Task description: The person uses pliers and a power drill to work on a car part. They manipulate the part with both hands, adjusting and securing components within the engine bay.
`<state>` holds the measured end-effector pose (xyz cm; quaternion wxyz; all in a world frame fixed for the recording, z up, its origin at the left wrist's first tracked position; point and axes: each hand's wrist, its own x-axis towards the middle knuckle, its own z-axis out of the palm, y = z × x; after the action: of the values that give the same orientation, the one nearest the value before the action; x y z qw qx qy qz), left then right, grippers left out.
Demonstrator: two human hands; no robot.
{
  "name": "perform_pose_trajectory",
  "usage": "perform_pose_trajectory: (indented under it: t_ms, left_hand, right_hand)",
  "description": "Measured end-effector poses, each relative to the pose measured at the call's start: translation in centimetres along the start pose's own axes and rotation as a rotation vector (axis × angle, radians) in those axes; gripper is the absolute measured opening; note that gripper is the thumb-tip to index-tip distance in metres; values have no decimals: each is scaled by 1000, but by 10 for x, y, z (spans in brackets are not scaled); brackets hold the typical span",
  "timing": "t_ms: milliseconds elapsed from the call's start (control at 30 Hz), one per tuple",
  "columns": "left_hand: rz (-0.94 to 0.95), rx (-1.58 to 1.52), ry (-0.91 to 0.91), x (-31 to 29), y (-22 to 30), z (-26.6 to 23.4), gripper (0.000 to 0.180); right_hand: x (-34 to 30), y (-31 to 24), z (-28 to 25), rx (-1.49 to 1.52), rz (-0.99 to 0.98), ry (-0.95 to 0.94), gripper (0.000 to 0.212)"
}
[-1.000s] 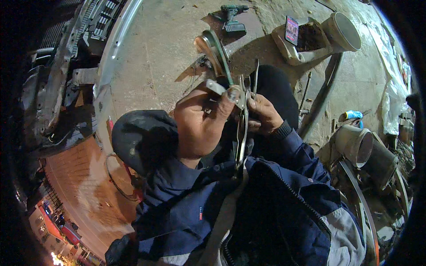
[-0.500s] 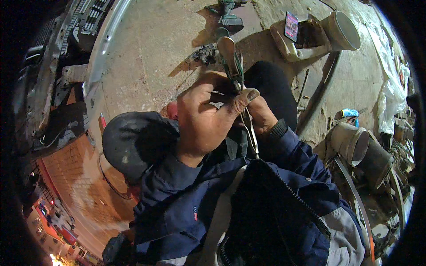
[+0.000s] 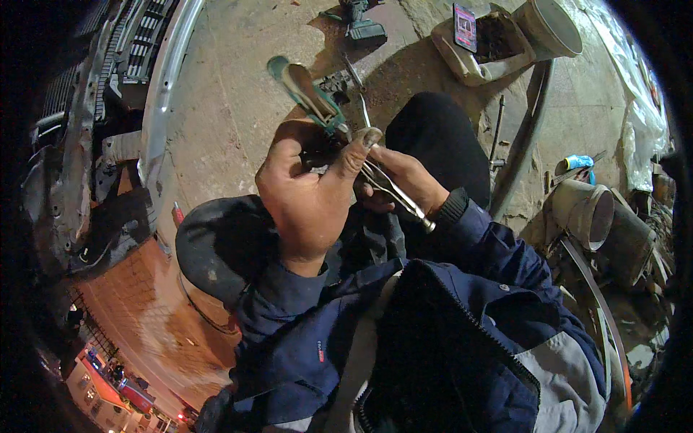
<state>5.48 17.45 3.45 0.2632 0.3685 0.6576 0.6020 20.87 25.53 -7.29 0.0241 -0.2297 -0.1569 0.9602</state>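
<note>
Both hands meet in front of my knees. My left hand [image 3: 310,191] is closed, its thumb pressed near the neck of a green-handled tool [image 3: 307,90], which looks like pliers or snips. The handles point up and to the left; its jaws are hidden by my fingers. My right hand [image 3: 411,177] is closed on a slim metal rod [image 3: 364,108]. One end of the rod extends past my left thumb, and a shiny rounded end [image 3: 429,225] shows below my right fingers. Thin wire-like metal strands [image 3: 386,185] run alongside the rod, beneath my thumb.
A cordless drill [image 3: 364,25] and a small dark part [image 3: 336,84] lie on the floor ahead. A phone [image 3: 465,27] rests on a cut container [image 3: 482,71] beside a bucket [image 3: 552,29]. A hose [image 3: 530,137] lies right; car parts [image 3: 115,144] stand left.
The green-handled tool has swung left, away from the rod. Rod and strands, lined up with the tool before, now show apart from it. My left hand has shifted slightly left.
</note>
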Motion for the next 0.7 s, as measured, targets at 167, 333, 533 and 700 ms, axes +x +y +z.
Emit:
perform_pose_trajectory:
  t_ms: [167,333,533,700]
  left_hand:
    - [66,114,22,3,-5,-5,32]
    - [34,179,47,-1,-7,-8,35]
    - [72,261,121,-5,-5,-8,41]
    - [128,332,210,-12,-5,-9,44]
  right_hand:
    - [3,2,-10,-34,-3,-56,43]
    - [3,2,-10,-219,-64,-7,41]
    - [7,-4,2,-131,27,16,46]
    - [8,-10,5,-216,5,-52,42]
